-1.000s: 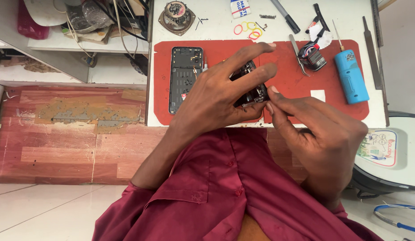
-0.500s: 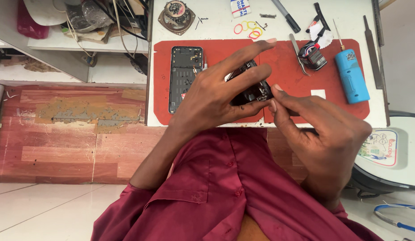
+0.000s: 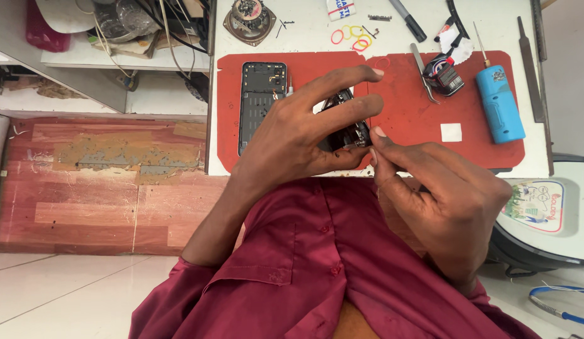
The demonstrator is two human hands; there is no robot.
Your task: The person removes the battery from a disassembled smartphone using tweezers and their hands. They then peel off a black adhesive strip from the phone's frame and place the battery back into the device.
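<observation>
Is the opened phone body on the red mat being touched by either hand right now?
No: the opened phone body lies alone on the red mat, while the left hand holds a small dark part that the right hand picks at.

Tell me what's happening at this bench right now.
A person in a maroon shirt holds a small dark phone part in the left hand above a red work mat. The right hand pinches at the part's lower edge with its fingertips. An opened phone body lies on the mat to the left; tweezers and a blue tool lie to the right.
</observation>
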